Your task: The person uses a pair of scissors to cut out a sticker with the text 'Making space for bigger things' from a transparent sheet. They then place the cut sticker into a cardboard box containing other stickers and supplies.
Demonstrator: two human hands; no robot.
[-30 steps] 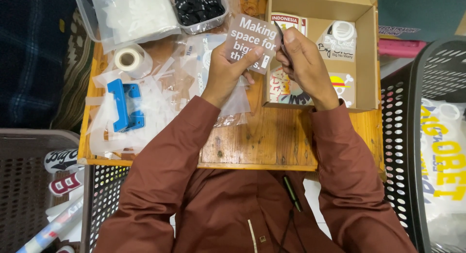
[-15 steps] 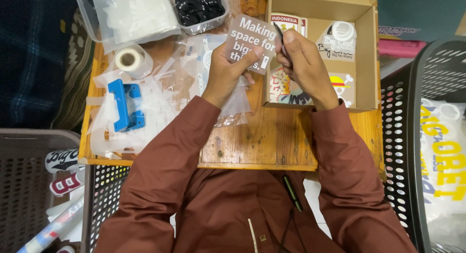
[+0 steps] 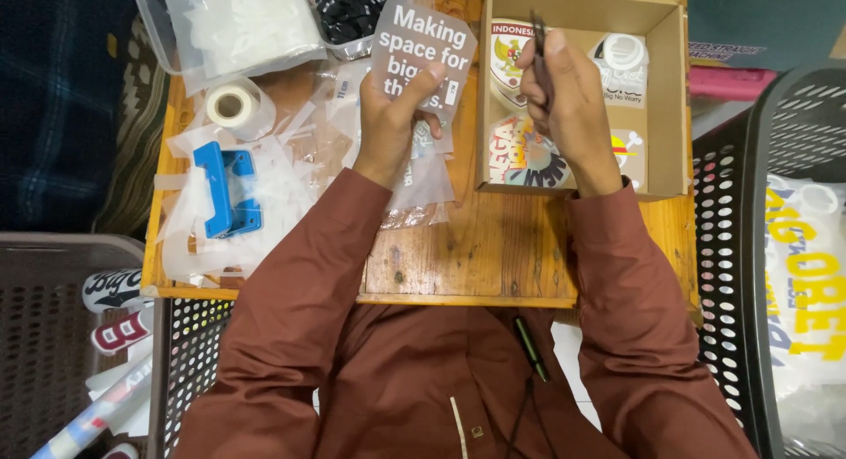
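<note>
A single head-worn camera looks almost straight down from above the person's own chest onto a wooden table (image 3: 467,256); the maroon sleeves run up from the bottom edge, so the frame's top is the far side of the table; the view sits close, at arm's reach. The left hand (image 3: 397,115) and right hand (image 3: 564,107) fall in the upper middle, the open cardboard box (image 3: 670,98) at upper right; perforated baskets (image 3: 731,248) crowd the side edges; no second view shares the scene.
</note>
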